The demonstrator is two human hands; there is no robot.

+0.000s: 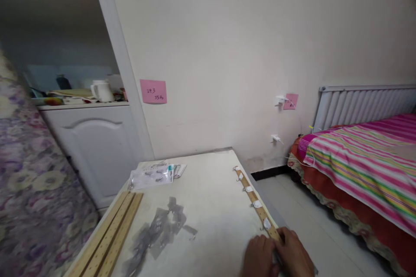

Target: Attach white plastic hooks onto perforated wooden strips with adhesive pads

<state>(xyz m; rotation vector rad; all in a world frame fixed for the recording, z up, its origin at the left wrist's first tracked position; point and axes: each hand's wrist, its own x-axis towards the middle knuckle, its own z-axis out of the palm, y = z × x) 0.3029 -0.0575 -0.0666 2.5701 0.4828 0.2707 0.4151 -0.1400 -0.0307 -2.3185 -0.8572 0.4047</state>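
A long wooden strip [256, 203] with several white hooks lies along the right edge of a white table [211, 199]. Both hands meet at its near end, low in the frame. My left hand [258, 256] rests on the table beside the strip, fingers curled. My right hand [294, 253] closes over the strip's near end. What the fingers of either hand pinch is hidden.
Two more wooden strips [108, 240] lie along the table's left edge, with small clear bags [159, 229] and a plastic packet [152, 176] in between. A white cabinet [97, 143] stands at the left, a striped bed [360, 160] at the right, a radiator [364, 104] behind it.
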